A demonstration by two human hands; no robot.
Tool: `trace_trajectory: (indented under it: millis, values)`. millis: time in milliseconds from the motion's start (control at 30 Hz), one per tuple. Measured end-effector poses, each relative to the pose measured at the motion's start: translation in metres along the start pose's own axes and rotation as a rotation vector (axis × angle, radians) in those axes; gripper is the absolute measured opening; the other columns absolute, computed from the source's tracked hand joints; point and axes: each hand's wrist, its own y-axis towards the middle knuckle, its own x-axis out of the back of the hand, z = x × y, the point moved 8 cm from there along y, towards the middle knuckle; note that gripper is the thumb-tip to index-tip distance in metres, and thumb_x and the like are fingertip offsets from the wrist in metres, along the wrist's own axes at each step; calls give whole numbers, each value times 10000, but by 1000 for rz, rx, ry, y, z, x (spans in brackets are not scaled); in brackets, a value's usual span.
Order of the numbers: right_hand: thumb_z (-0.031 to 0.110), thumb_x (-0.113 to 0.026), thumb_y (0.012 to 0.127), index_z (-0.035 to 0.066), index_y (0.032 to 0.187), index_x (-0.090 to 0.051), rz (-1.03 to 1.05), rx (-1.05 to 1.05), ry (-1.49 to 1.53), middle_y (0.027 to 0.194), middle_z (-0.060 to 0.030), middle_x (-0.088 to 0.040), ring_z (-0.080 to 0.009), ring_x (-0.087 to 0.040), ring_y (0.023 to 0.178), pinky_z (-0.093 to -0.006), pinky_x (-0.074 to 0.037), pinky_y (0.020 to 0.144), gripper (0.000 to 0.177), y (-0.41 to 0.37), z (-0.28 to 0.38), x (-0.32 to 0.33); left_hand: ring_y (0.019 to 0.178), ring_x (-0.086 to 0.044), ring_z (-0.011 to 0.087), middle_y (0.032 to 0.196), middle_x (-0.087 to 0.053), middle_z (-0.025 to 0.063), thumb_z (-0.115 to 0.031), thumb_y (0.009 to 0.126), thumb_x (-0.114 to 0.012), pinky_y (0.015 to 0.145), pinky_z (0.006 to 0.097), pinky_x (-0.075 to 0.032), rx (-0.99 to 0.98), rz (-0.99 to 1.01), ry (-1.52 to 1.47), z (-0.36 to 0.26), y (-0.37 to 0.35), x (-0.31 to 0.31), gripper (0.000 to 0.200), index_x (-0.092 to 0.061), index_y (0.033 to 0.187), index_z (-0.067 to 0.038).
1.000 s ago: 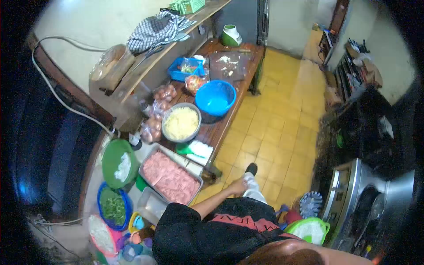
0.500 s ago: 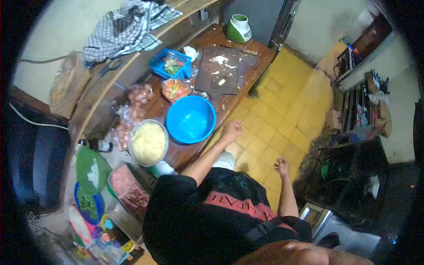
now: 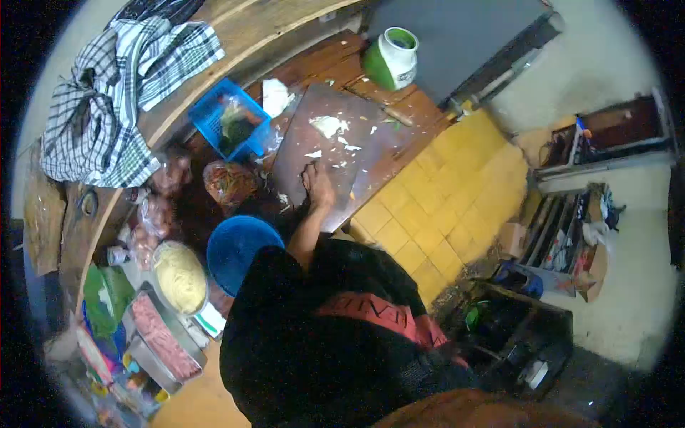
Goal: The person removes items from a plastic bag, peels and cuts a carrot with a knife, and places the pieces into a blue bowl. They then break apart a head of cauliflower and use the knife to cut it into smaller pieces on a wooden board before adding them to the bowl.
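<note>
My left hand [image 3: 319,188] is over the near left part of the dark cutting board [image 3: 296,146], its fingers slightly bent and apart, with nothing visible held. White scraps [image 3: 327,127] lie on the board beyond the fingers. A knife with a wooden handle [image 3: 397,116] rests near the board's far right. Left of the hand are a bag of cut vegetables [image 3: 230,182] and a blue basin [image 3: 242,253]. My right hand is out of view.
A blue basket [image 3: 227,118] holds greens. A green and white container [image 3: 391,60] stands at the table's far end. Bags of eggs [image 3: 155,214], a tub of yellow food [image 3: 180,278] and a tray of pink meat [image 3: 160,335] are at left. A checked cloth [image 3: 114,100] lies on the ledge.
My left hand has moved forward from beside the table to the board. My right hand has left the view. The view has turned and come closer to the board.
</note>
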Motion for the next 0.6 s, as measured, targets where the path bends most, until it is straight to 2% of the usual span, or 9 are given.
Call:
trace_trajectory:
  millis: [33,133,267,333,400,433,467,533,600]
  values:
    - [206,-577,886,49,1013,-566,2,26,-24,850,-34,-595,-149,-578,720,-281,-478,636,203,15,19,13,1089,-457,374,1188,-489,205,-32,717,-636,931,450,-366,-155,-1,7,-1,6,7,512,-480,1204,-39]
    - [193,-568,884,36,1004,-574,-2,177,-30,836,-38,-594,-151,-569,705,-284,-474,636,198,73,87,41,1097,-479,368,1170,-507,203,-42,742,-635,931,476,-381,-4,-73,-246,7,5,23,490,-479,1207,-33]
    - [175,-555,882,19,992,-585,-11,658,14,817,-43,-593,-153,-557,686,-287,-469,636,194,163,220,57,1136,-455,399,1227,-489,214,-79,747,-659,980,483,-367,85,-133,-463,19,-4,16,480,-500,1196,-17]
    - [185,-506,904,11,981,-590,-77,796,-79,835,-62,-600,-161,-557,726,-280,-463,678,209,163,330,69,1178,-429,397,1285,-462,208,-101,756,-654,985,488,-359,45,-71,-210,2,-13,50,400,-543,1127,-1]
    - [74,-503,897,6,961,-560,-204,1017,-182,810,-137,-588,-178,-573,695,-288,-475,614,110,185,414,78,1130,-474,397,1233,-505,212,-123,763,-658,951,478,-391,39,-200,-37,13,-30,68,360,-560,1091,-12]
    - [95,-501,903,0,950,-558,-327,1284,-227,840,-139,-594,-201,-584,707,-300,-478,617,120,182,463,75,1083,-518,397,1182,-548,215,-145,770,-662,917,468,-422,-25,-295,124,9,-32,77,321,-576,1055,-23]
    - [116,-499,909,-5,939,-555,-459,1549,-263,871,-140,-599,-224,-594,720,-313,-482,621,137,173,509,77,1083,-518,397,1182,-548,215,-145,770,-662,917,468,-422,19,-335,137,4,-34,87,321,-576,1055,-23]
    - [173,-521,910,-14,988,-555,-351,1502,-527,961,-179,-602,-299,-611,820,-329,-495,694,205,207,573,60,935,-598,402,1002,-625,212,-173,785,-668,811,451,-481,652,-328,-491,48,-65,83,274,-583,1013,-47]
    - [202,-535,866,7,1097,-563,-90,1349,-325,1110,-230,-558,-402,-544,986,-445,-458,818,303,233,616,33,835,-621,409,867,-644,204,-190,797,-667,736,449,-499,673,-394,-315,46,-76,78,254,-581,995,-55]
